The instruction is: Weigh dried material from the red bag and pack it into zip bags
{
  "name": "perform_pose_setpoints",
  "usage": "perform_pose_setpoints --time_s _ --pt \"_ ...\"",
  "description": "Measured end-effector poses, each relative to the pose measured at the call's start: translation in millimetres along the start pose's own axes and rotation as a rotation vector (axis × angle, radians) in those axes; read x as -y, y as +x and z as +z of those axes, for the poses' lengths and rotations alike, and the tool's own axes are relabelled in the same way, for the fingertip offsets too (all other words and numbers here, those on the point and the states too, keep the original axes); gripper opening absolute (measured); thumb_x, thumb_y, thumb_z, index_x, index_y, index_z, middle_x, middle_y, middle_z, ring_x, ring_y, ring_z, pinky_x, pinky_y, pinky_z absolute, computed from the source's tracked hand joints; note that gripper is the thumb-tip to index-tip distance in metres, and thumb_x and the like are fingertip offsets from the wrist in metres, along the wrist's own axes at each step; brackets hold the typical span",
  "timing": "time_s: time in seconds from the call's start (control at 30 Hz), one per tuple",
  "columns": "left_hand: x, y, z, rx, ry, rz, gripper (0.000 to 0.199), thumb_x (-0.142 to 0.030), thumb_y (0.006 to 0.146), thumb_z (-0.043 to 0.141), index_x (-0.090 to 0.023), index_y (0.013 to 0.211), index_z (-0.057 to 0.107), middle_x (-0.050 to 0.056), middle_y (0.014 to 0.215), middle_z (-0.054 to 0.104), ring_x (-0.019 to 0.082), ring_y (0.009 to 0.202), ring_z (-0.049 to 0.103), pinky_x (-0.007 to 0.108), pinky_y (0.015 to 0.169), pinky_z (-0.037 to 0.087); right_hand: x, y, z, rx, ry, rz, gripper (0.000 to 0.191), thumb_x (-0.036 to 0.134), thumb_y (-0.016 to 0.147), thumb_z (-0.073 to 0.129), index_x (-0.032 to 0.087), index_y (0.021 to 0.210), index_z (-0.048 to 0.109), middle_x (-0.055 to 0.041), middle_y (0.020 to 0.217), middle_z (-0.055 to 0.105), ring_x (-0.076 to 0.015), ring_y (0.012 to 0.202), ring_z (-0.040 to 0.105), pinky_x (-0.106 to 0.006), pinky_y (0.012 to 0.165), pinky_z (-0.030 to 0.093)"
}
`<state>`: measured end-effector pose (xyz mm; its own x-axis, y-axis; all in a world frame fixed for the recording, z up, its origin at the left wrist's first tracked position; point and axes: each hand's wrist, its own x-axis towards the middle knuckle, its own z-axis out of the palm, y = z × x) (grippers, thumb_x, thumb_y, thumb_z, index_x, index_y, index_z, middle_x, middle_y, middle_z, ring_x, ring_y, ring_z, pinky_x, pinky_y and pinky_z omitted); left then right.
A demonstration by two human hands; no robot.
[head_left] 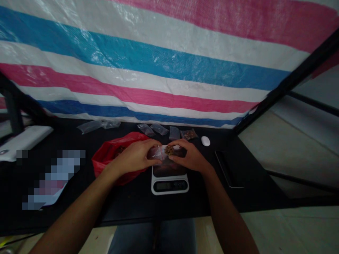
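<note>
Over a small white digital scale (170, 187), a clear plastic bag (158, 152) with a red line across it is held between both hands. My left hand (140, 154) pinches the bag's left end with thumb and fingers. On the other side, my right hand (186, 155) has its thumb and fingers closed around the part that holds brown bits (169, 150). A red plastic bag (104, 155), opened and with brown pieces inside, lies partly behind my left hand and forearm.
Along the back of the black table (127, 208) lie clear bags (159, 129), a filled bag (189, 134) and a white oval object (205, 141). A dark phone (228, 169) is at right; a white device (26, 141) and blurred packet (54, 180) are at left.
</note>
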<state>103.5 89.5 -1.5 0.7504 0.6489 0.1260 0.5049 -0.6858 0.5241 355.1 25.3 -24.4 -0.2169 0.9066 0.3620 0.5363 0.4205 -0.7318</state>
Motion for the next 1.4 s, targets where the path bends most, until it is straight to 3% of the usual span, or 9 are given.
perform_pose_setpoints --time_s 0.23,0.43,0.67,0.83,0.97,1.17,1.4 --pt "-3.3 1.3 13.1 -0.084 -0.095 0.002 0.045 -0.042 0.089 0.073 -0.023 0.129 0.064 0.007 0.128 0.073 0.027 0.114 0.07 0.037 0.098 0.054 5.0 1.3 3.9 -0.005 -0.003 -0.071 0.037 0.022 0.084 0.077 0.026 0.121 0.073 -0.0076 0.116 0.068 -0.0227 0.107 0.068 -0.038 0.096 0.056" --pt "-1.6 3.1 22.2 -0.097 -0.235 0.018 0.042 -0.041 0.088 0.075 -0.023 0.125 0.066 0.006 0.124 0.074 0.025 0.111 0.071 0.035 0.095 0.055 4.7 0.4 6.9 -0.038 0.023 0.018 0.032 0.02 0.081 0.078 0.024 0.11 0.067 -0.0058 0.11 0.071 -0.0222 0.101 0.069 -0.033 0.081 0.057" --pt "0.5 4.6 29.9 -0.162 -0.269 0.038 0.05 -0.042 0.088 0.074 -0.019 0.132 0.063 0.01 0.127 0.072 0.028 0.113 0.07 0.039 0.099 0.055 11.4 3.6 8.5 -0.068 0.045 -0.156 0.026 0.014 0.087 0.068 0.022 0.112 0.07 -0.0077 0.116 0.072 -0.0208 0.108 0.069 -0.034 0.09 0.056" --pt "-2.8 1.7 31.9 -0.18 -0.227 0.15 0.052 -0.045 0.099 0.062 -0.021 0.144 0.054 0.011 0.129 0.068 0.027 0.115 0.068 0.039 0.099 0.055 14.9 2.7 15.8 -0.163 0.101 -0.067 0.03 0.022 0.09 0.072 0.023 0.121 0.07 -0.0063 0.111 0.076 -0.0177 0.092 0.069 -0.031 0.076 0.055" --pt "-6.2 0.0 36.0 -0.203 -0.248 0.189 0.047 -0.042 0.104 0.054 -0.021 0.146 0.05 0.012 0.13 0.066 0.026 0.116 0.067 0.041 0.101 0.055 20.0 3.4 21.5 -0.214 0.099 -0.139 0.026 0.027 0.092 0.072 0.025 0.118 0.075 -0.0057 0.109 0.075 -0.0165 0.085 0.066 -0.03 0.068 0.052" --pt "-4.8 1.5 48.2 -0.306 -0.278 0.24 0.067 -0.036 0.095 0.067 -0.018 0.155 0.039 0.017 0.147 0.057 0.031 0.135 0.058 0.046 0.115 0.048 19.9 2.0 26.4 -0.27 0.189 -0.193 0.035 0.026 0.092 0.072 0.027 0.127 0.072 -0.0072 0.117 0.074 -0.0184 0.092 0.067 -0.033 0.076 0.055" --pt "-3.5 6.1 51.8 -0.321 -0.325 0.24 0.054 -0.023 0.095 0.058 -0.017 0.148 0.049 0.016 0.143 0.064 0.029 0.132 0.062 0.044 0.114 0.05 16.2 -0.3 23.8 -0.276 0.241 -0.239 0.038 0.02 0.091 0.073 0.028 0.128 0.071 -0.0079 0.12 0.071 -0.0194 0.102 0.069 -0.035 0.083 0.06"
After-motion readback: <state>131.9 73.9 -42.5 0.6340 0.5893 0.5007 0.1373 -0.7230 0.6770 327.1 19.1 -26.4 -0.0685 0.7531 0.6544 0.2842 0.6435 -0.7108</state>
